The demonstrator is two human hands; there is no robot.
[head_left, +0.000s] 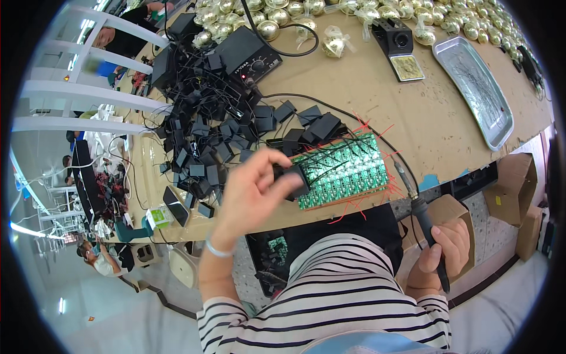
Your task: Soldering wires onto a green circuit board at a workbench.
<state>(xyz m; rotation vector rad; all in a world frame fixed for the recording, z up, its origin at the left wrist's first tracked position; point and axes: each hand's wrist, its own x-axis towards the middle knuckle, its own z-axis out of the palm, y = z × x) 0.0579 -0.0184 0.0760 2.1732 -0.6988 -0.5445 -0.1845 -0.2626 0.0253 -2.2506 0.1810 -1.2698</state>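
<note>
One box [300,182] pinched in left fingers [287,184], iron [423,213] gripped in right fingers [453,239], so I'd keep the tip [402,173] well off the wires [330,167] beside the left ones.

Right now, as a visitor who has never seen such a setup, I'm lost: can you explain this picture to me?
There is no robot here, just a person with two bare hands. The single picture comes from a wide fisheye camera on their head, looking down, so straight edges bend toward the rim.

The left hand holds a small black box at the edge of the green circuit boards. The right hand grips a soldering iron, its tip pointing up the picture.

On the brown table lie a heap of black boxes with wires, many gold-coloured balls and, at the right, a metal tray.
</note>
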